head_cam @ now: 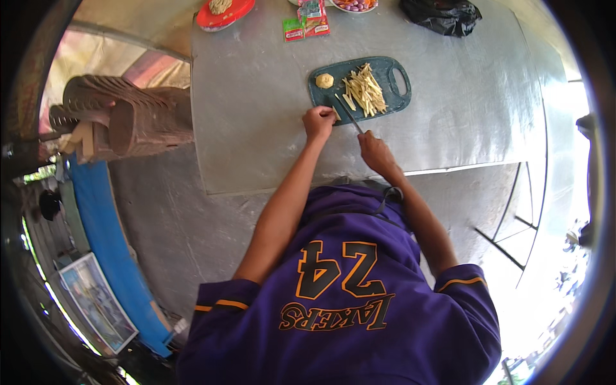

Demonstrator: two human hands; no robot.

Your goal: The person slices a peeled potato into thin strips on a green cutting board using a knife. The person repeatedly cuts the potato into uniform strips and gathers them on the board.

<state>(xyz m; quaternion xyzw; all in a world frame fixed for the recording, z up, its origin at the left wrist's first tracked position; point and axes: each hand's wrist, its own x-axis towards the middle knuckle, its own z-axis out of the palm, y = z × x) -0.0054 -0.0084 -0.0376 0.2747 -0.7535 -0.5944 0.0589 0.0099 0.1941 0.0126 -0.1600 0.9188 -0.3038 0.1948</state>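
Note:
A dark green cutting board (395, 100) with a handle slot lies on the metal tabletop. My right hand (378, 151) grips a knife (350, 114), its blade angled over the board's near edge. At the board's near left corner, my left hand (319, 123) pinches a pale piece (336, 113) of food, partly hidden by the fingers. Pale cut strips (365, 90) are heaped on the board's right half, to the right of the blade. Toward the far left of the board sits a round, pale yellowish lump (324, 81), apart from the strips.
Beyond the board lie food packets (308, 28) bearing writing, and a red plate (231, 15) holding a pale noodle-like mass. A bowl (355, 8) of shallots and orange shreds stands at the far edge. Right of it rests a black plastic bag (442, 17). Stacked brown chairs (130, 115) flank the table's left side.

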